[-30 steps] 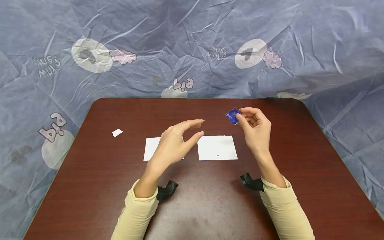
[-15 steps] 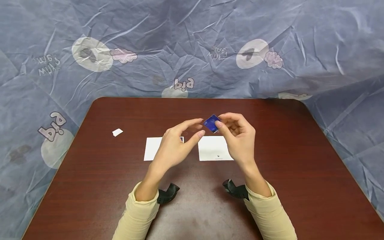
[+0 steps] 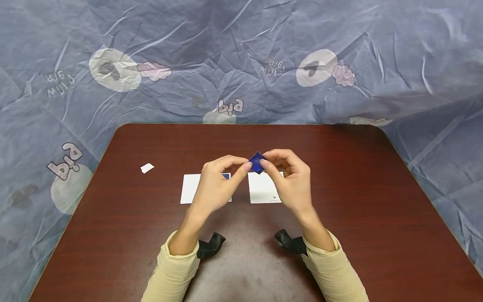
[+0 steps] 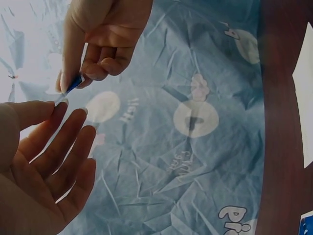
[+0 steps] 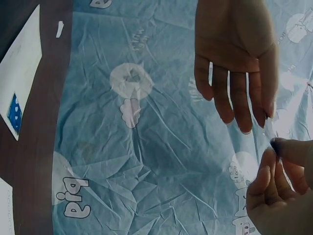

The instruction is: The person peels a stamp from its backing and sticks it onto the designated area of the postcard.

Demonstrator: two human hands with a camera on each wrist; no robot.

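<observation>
A small blue square that looks like a stamp (image 3: 257, 162) is held up in the air, turned corner-up, above the far edge of the table's white papers. My left hand (image 3: 215, 182) pinches its left corner between thumb and index finger. On the opposite side, the thumb and fingers of my right hand (image 3: 292, 180) pinch it too. Seen edge-on in the left wrist view, the stamp (image 4: 74, 82) spans the gap between both sets of fingertips. Below my left hand lies a white envelope-like sheet (image 3: 188, 188) with another blue stamp (image 3: 226, 176) at its upper right corner.
A second white sheet (image 3: 262, 191) with a small dark mark lies partly under my right hand. Farther left on the brown table (image 3: 113, 230) is a small white paper scrap (image 3: 147, 168). A wrinkled blue printed cloth (image 3: 226, 50) hangs behind the table.
My right hand has moved left, bringing the blue stamp to my left hand. The left fingers, apart from it before, now pinch its corner.
</observation>
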